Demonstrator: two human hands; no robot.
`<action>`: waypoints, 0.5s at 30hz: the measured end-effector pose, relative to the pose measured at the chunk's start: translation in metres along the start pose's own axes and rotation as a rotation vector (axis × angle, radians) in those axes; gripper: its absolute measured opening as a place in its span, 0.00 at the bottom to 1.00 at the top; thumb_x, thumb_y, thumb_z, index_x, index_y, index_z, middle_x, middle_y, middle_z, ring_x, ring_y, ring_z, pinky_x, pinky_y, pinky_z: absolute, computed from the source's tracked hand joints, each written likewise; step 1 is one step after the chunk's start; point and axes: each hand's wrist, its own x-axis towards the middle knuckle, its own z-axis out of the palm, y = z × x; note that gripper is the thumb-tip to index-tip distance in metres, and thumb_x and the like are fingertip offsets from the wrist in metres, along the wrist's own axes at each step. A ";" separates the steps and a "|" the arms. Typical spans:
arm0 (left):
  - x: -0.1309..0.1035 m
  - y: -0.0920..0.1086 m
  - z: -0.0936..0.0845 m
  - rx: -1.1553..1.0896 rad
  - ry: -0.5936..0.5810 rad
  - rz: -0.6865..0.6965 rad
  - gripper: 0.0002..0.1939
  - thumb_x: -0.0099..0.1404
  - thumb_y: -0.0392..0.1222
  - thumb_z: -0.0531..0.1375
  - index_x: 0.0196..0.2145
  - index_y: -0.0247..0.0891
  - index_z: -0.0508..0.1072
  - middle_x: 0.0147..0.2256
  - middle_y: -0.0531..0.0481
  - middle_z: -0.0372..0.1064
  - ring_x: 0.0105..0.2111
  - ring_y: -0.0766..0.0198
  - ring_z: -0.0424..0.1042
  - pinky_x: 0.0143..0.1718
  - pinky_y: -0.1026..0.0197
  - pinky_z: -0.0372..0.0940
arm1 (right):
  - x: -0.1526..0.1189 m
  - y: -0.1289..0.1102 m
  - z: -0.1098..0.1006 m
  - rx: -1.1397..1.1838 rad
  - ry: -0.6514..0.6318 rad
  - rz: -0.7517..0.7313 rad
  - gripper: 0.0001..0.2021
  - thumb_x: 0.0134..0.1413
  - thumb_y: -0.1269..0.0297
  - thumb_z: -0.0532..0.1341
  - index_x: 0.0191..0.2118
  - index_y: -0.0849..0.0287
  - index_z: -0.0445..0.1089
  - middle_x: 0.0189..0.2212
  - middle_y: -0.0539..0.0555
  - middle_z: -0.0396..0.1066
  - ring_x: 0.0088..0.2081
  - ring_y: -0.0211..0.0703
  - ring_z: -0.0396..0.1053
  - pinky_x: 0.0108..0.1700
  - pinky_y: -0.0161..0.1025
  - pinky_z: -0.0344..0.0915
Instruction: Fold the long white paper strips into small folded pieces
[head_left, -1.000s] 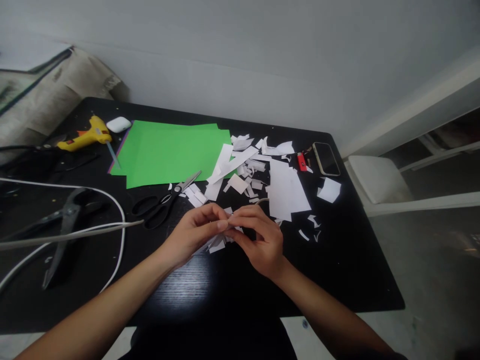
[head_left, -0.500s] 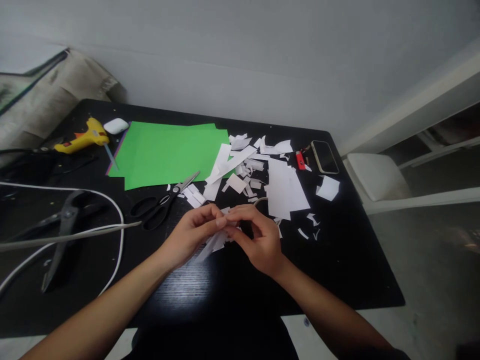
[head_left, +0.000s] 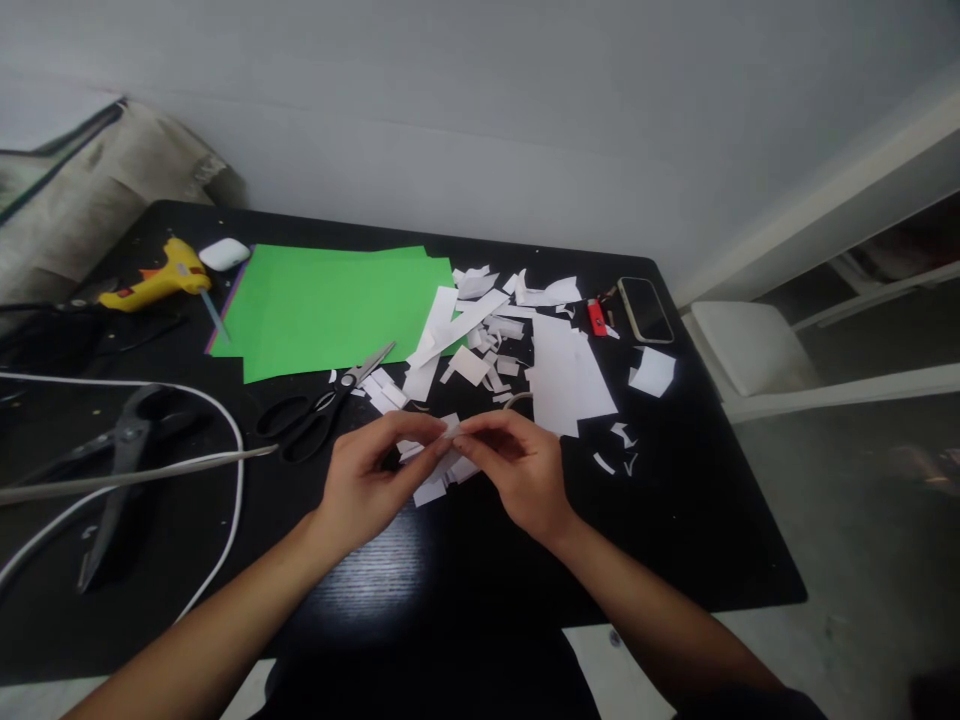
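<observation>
My left hand and my right hand meet over the near middle of the table, fingertips close together. Between their thumbs and forefingers they pinch a small piece of white paper, mostly hidden by the fingers. Beneath the fingertips lie white paper pieces. Beyond my hands is a heap of cut white paper scraps. Black-handled scissors lie to the left, blades partly apart and tips toward the green sheets.
The black table also bears a yellow glue gun, a white case, large shears and a looping white cable on the left. Larger white paper, a red lighter and a phone lie right.
My left-hand fingers have shifted and arched, with a wider gap behind the pinch. The long white strip that hung below the fingertips has moved out of sight. The view has shifted slightly.
</observation>
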 end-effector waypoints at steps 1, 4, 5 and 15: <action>0.000 0.001 0.000 0.023 0.005 0.010 0.07 0.65 0.35 0.69 0.41 0.41 0.80 0.35 0.53 0.81 0.33 0.66 0.79 0.38 0.65 0.74 | 0.000 0.000 0.000 -0.001 -0.001 0.010 0.04 0.53 0.66 0.74 0.36 0.52 0.81 0.34 0.49 0.82 0.37 0.44 0.80 0.42 0.41 0.80; 0.002 0.004 0.001 0.046 0.021 0.009 0.04 0.65 0.36 0.69 0.39 0.40 0.80 0.33 0.53 0.81 0.31 0.65 0.80 0.34 0.66 0.74 | 0.000 0.000 0.000 0.004 -0.002 0.012 0.04 0.54 0.66 0.74 0.36 0.53 0.81 0.34 0.49 0.82 0.37 0.44 0.81 0.43 0.40 0.80; 0.002 0.005 0.001 0.046 0.028 0.001 0.04 0.65 0.36 0.69 0.39 0.40 0.80 0.33 0.52 0.81 0.31 0.65 0.80 0.32 0.67 0.74 | 0.000 0.001 0.000 0.008 -0.004 0.007 0.04 0.53 0.66 0.74 0.36 0.53 0.81 0.34 0.49 0.82 0.37 0.43 0.81 0.43 0.39 0.80; 0.002 0.004 0.001 0.023 0.033 -0.028 0.02 0.65 0.35 0.69 0.37 0.39 0.81 0.32 0.51 0.81 0.31 0.66 0.79 0.32 0.67 0.72 | 0.002 0.001 0.000 0.015 -0.003 -0.017 0.05 0.54 0.68 0.73 0.36 0.52 0.82 0.34 0.49 0.83 0.38 0.42 0.81 0.43 0.39 0.80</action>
